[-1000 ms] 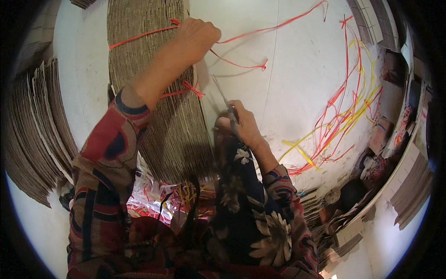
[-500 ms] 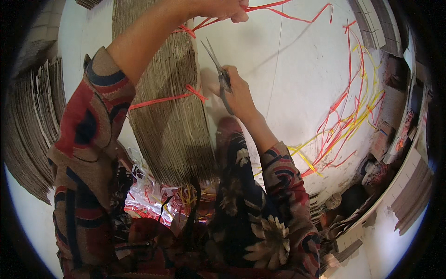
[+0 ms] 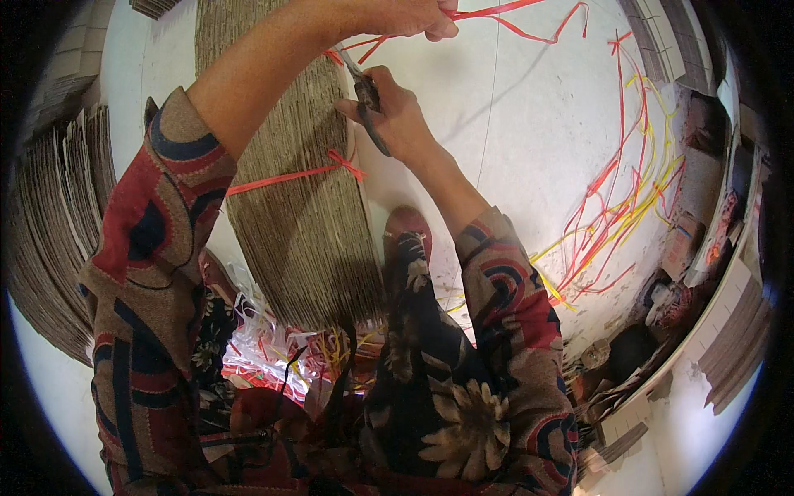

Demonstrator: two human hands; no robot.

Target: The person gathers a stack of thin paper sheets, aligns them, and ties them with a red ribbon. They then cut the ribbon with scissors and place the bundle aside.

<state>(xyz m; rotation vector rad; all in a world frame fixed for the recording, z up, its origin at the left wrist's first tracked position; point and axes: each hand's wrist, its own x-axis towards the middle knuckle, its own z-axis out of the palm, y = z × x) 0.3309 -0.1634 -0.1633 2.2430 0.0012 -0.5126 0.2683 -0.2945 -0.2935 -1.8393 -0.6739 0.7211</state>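
A long bundle of stacked cardboard sheets [image 3: 302, 223] stands on the floor before me, with a red plastic strap [image 3: 285, 179] knotted across its middle. At the far end, my left hand [image 3: 405, 16] is closed on a length of red strap [image 3: 496, 11] whose loose tail stretches off to the right. My right hand [image 3: 393, 116] grips a pair of dark-handled scissors [image 3: 369, 103] beside the bundle's right edge. The scissor blades reach the red strap near the far knot; whether they are parted cannot be seen clearly.
Loose red and yellow straps [image 3: 612, 223] lie across the white floor at right. More cardboard stacks [image 3: 58, 223] stand at left. Cardboard pieces and clutter [image 3: 686, 248] line the right side. By my feet is a heap of tangled plastic straps [image 3: 281, 351].
My right hand has moved up and left with the scissors, bringing their blades to the strap by the far knot. The left hand has shifted slightly right, still holding the strap.
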